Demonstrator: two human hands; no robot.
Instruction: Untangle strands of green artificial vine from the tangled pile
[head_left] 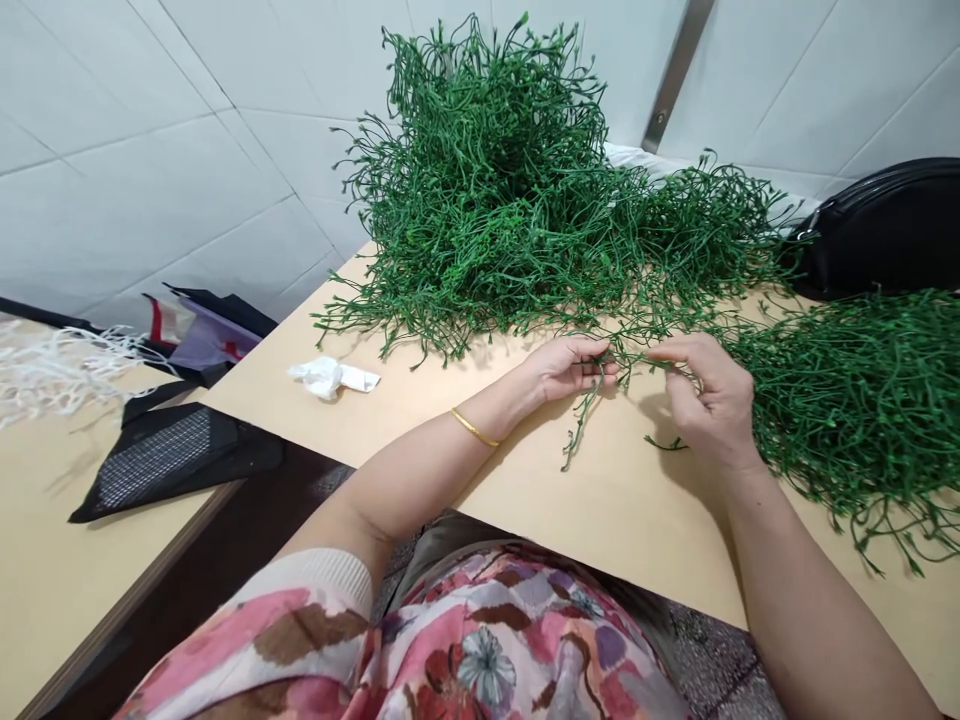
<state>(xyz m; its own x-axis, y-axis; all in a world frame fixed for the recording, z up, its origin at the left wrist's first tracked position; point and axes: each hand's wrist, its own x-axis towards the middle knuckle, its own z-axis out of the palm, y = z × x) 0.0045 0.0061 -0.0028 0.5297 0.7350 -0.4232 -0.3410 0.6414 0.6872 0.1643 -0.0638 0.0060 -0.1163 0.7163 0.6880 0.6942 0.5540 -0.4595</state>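
Observation:
My left hand [566, 367] and my right hand [709, 395] are both pinched on one thin green plastic stem [630, 362], held just above the light wooden table [615, 500]. A side sprig of that stem [583, 425] hangs down toward the table. Behind my hands rises a big heap of the same green stems [495, 190]. A second heap of green stems [862, 400] lies on the table to the right of my right hand. A thin gold bangle [474, 428] circles my left wrist.
A crumpled white tissue [330, 377] lies at the table's left. A black bag [885, 225] sits at the back right. A second table [52, 560] at the left carries black mesh cloth [165, 460], white stringy material [52, 365] and a dark folded bag [202, 325]. Tiled wall behind.

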